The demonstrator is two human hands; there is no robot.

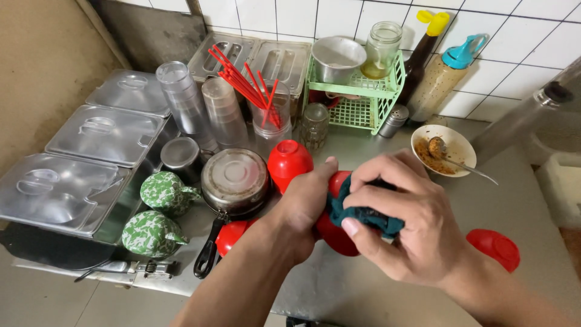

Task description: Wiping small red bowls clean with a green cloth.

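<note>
My left hand (305, 203) grips a red plastic container (334, 237) over the steel counter. My right hand (407, 218) presses a dark teal cloth (363, 212) against the top of that container, fingers curled around the cloth. Just behind the hands stands a second red container (289, 161), upside down. A red lid (495, 247) lies on the counter at the right, past my right wrist. Another red piece (232, 235) shows under my left forearm.
Lidded steel trays (100, 134) line the left. Two green patterned pots (158, 212), a lidded pan (235, 179), stacked clear cups (181, 100), red straws (245, 85), a green basket (363, 91), sauce bottles (445, 75) and a bowl with spoon (443, 150) crowd the back.
</note>
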